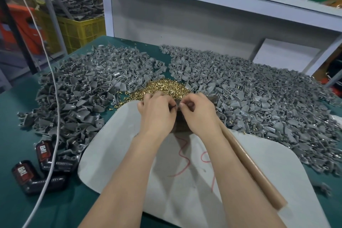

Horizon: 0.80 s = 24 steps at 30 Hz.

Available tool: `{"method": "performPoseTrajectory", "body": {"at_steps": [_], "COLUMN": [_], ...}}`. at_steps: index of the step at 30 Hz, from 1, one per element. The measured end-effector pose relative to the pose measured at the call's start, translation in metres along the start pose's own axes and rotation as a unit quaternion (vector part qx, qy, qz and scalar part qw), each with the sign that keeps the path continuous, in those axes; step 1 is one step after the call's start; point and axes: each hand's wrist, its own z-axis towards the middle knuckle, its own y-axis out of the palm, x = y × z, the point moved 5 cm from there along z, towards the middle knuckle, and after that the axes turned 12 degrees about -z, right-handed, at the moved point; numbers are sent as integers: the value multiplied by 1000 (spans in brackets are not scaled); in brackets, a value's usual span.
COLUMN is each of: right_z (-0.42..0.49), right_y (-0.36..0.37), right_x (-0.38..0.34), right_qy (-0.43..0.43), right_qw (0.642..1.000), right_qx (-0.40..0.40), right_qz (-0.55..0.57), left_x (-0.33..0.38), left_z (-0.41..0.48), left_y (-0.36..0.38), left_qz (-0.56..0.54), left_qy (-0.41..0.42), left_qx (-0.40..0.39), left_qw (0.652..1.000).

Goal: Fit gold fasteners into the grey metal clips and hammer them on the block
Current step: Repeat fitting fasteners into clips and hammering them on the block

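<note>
1. Both forearms reach over a white sheet [185, 181] at the bench's near edge.
2. Left hand [157, 113] and right hand [199, 114] meet over a dark block [180, 126], fingers pinched together on something too small to identify.
3. Gold fasteners [162, 89] lie just beyond, grey clips [88, 83] heaped on both sides.

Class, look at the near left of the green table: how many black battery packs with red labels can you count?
2. One battery pack lies beside the grey clips; the other lies nearer the table's front edge. More could be hidden under the clips.

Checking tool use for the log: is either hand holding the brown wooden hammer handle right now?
No: the brown wooden hammer handle lies loose on the white sheet, while left hand and right hand pinch together above.
</note>
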Motion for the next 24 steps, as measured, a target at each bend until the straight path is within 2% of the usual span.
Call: {"method": "performPoseTrajectory", "body": {"at_steps": [7, 14, 19, 24], "right_z": [2, 7, 5, 6], "right_y": [1, -1, -2, -1], "right_x": [2, -13, -3, -1], "right_qy": [47, -4, 35, 43], "right_qw": [999, 992, 998, 997], "right_qx": [-19, -53, -47, -70], "right_qz": [9, -112, -34, -16], "left_x": [2, 4, 4, 4], "left_z": [-1, -1, -2, -2], "left_y": [-2, -1, -3, -3], "left_qz": [-8, 3, 4, 1], "left_qy": [4, 12, 10, 9], "left_qx": [2, -6, -4, -2], "left_qw": [1000, 1000, 1000, 1000]}}
